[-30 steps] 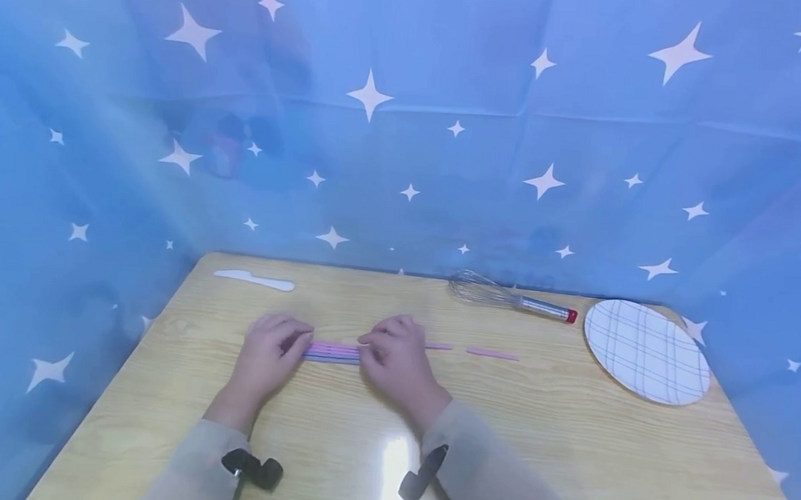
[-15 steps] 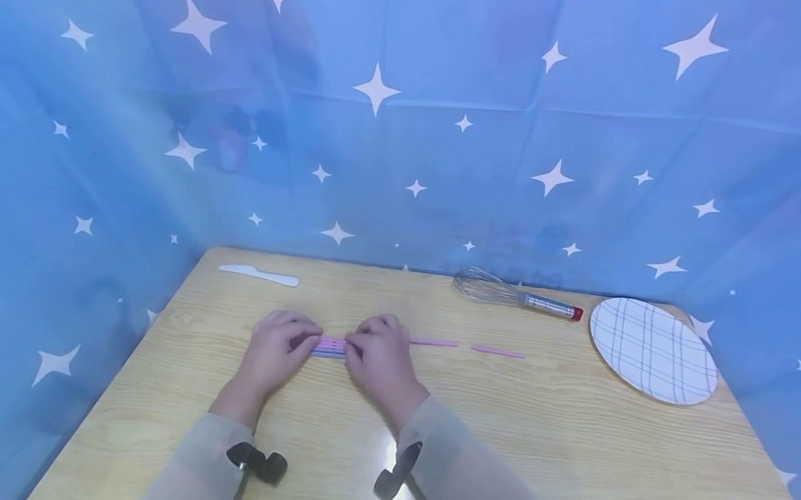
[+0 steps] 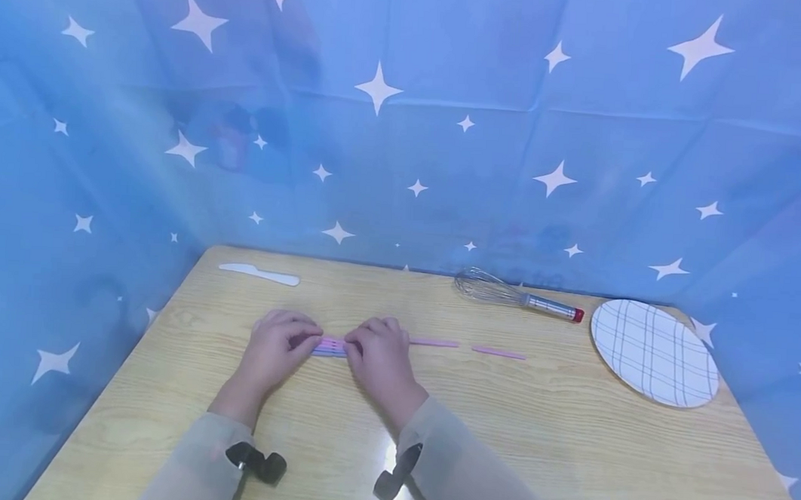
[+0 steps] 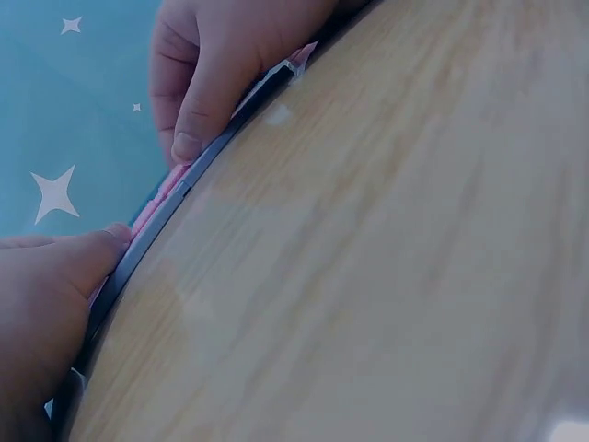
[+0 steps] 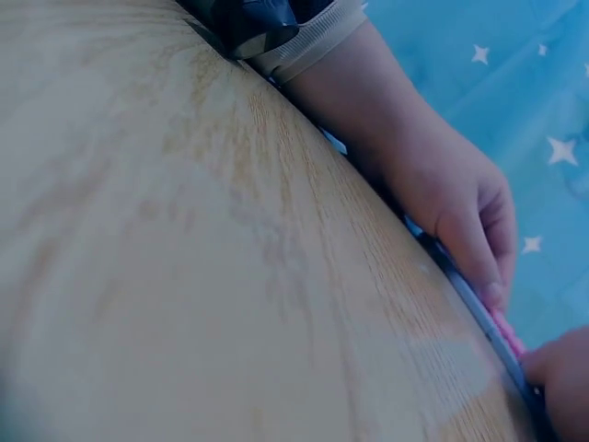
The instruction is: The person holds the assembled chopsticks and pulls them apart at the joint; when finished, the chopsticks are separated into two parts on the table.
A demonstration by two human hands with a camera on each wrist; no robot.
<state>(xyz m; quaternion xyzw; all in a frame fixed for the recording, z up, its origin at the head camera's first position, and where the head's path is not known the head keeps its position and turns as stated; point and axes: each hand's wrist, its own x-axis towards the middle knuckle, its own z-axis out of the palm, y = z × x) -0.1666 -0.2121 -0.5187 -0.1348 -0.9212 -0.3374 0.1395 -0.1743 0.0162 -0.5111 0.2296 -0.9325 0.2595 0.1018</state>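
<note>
Closer together than a second ago: your right hand [image 3: 381, 358] has slid toward your left hand [image 3: 274, 353], so a shorter stretch of the straw bundle [image 3: 330, 347] shows between them. Both hands are pinching it, thumbs on the side nearest you, and it runs from 9 to 3 o'clock between your fingertips. Pink, purple and blue straws lie side by side, blue nearest you. You can't tell here whether the bundle touches the tabletop [image 3: 568, 432].

Just past your right hand, at 3 o'clock, out pokes a pink length [image 3: 434, 343]; where it ends under your hand is hidden. Farther along that line, across a small gap, lies a separate pink stick [image 3: 498, 352].

Out at 10 o'clock, there's a white knife [image 3: 259, 274]. Over at 2 o'clock, a wire whisk [image 3: 534, 301], red-tipped handle angled toward the checked plate [image 3: 655, 354], which sits well out at 3 o'clock. Behind it all, at 12 o'clock, hangs your blue star-print curtain [image 3: 446, 154].
</note>
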